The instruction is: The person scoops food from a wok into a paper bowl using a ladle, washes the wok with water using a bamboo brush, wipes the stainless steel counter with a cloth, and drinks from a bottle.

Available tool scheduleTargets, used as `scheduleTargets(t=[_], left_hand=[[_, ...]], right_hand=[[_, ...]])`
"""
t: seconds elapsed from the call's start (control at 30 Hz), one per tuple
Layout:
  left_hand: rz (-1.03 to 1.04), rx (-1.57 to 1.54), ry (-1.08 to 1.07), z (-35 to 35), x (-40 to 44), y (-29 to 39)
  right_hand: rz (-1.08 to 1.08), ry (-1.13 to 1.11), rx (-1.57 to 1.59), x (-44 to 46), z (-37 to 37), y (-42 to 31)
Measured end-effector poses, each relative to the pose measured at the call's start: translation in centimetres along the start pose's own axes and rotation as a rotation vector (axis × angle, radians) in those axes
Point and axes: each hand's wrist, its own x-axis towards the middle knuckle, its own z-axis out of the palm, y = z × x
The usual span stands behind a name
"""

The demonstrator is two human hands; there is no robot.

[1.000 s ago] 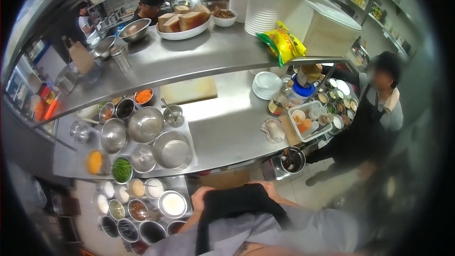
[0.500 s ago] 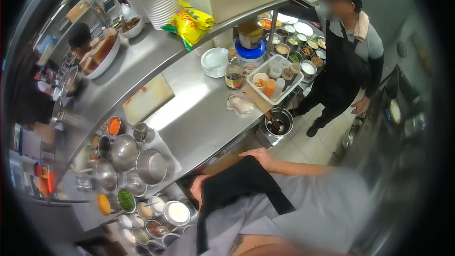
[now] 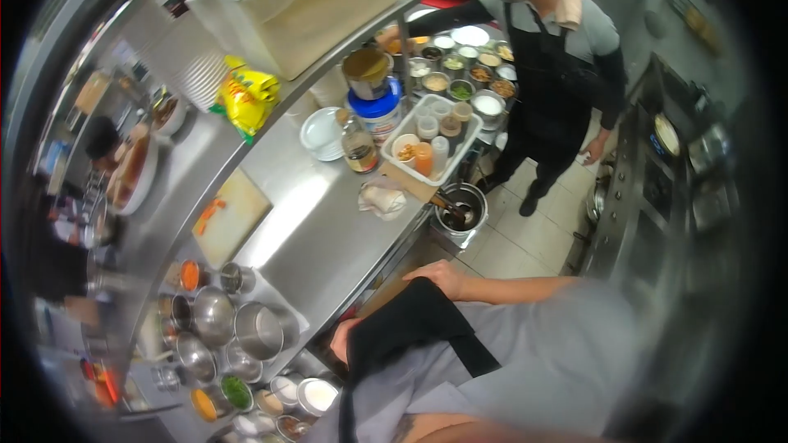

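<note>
A black apron [image 3: 410, 324] hangs over the front of my grey clothing, close to the counter edge. At its upper right edge my right hand [image 3: 441, 277] is closed on the cloth, with the fingers pointing left. My left hand [image 3: 341, 340] is at the opposite edge, closed against the apron, its fingers mostly hidden. Nearest to my left hand are metal bowls [image 3: 258, 330] and small tubs, one holding something white [image 3: 318, 395]. Beyond my right hand stands a metal pot [image 3: 472, 209] with a dark handle in it.
On the steel counter [image 3: 312, 238] are a cutting board [image 3: 234, 217] with orange pieces, a crumpled cloth [image 3: 382, 198], a bottle [image 3: 357, 143] and a tray of containers [image 3: 435, 139]. A raised shelf holds a yellow bag [image 3: 246, 98]. A co-worker [image 3: 550, 57] stands beside a stove [image 3: 632, 205].
My view has shifted, so the counter's contents and the co-worker appear farther left. Both my hands stay at the apron. The co-worker's outstretched arm now shows over the food containers.
</note>
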Motion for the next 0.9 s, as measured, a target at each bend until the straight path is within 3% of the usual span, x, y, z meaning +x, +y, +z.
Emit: scheduleTargets(t=[0.1,0.2,0.3,0.47,0.67,0.9], left_hand=[[-0.16,0.024,0.038,0.2,-0.4,-2.0],[0.052,-0.098,-0.041,0.5,0.1,-2.7],[-0.25,0.128,0.044,0.5,-0.1,-2.3],[-0.046,0.11,-0.069,0.3,0.7,-2.5],[-0.003,0.004,-0.142,-0.2,1.4,-1.2],[0.002,-0.035,-0.053,-1.2,1.5,-1.4]], right_hand=[[0.015,-0.005,-0.062,-0.5,-0.2,-0.4],[0.01,0.005,-0.059,-0.9,-0.5,-0.9],[0.003,0.023,-0.048,-1.1,-0.2,-0.9],[0.013,0.097,-0.005,-2.1,0.8,-0.5],[0.046,0.083,0.003,-2.8,1.3,-0.8],[0.09,0.003,0.049,-2.2,1.4,-1.8]])
